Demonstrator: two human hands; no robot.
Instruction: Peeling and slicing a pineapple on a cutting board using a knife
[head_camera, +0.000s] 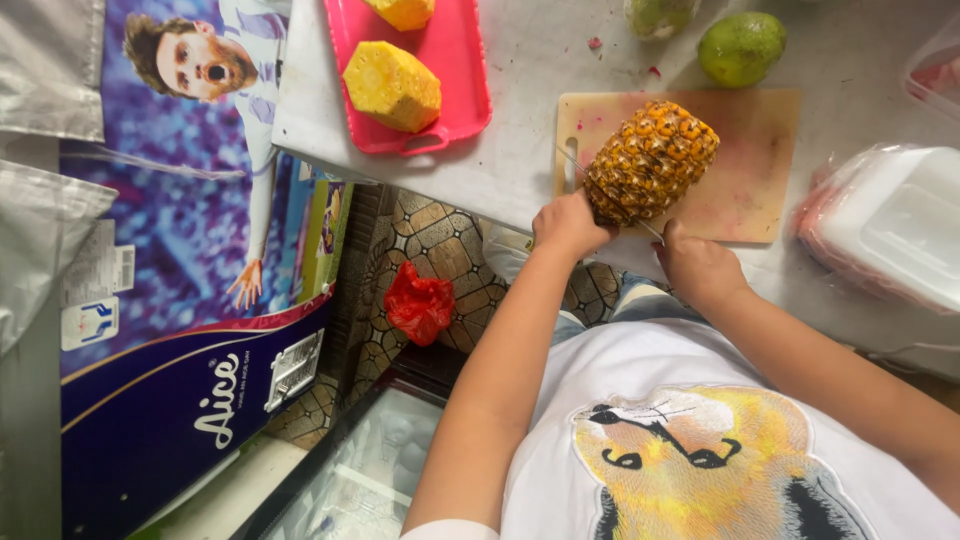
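A whole unpeeled pineapple (652, 160) lies on its side on a pale wooden cutting board (750, 170) stained pink. My left hand (568, 225) grips the pineapple at its near end. My right hand (698, 265) is closed on the handle of a thin knife (650, 231). The blade runs across the near end of the fruit, and its tip shows at the far left side (568, 163). Most of the blade is hidden by the pineapple and my left hand.
A pink tray (455, 60) with two peeled yellow pineapples (392, 85) sits at the back left of the grey counter (520, 150). Green fruits (740, 47) lie beyond the board. White foam boxes in plastic (890, 225) stand right. A red bag (420, 305) lies on the floor below.
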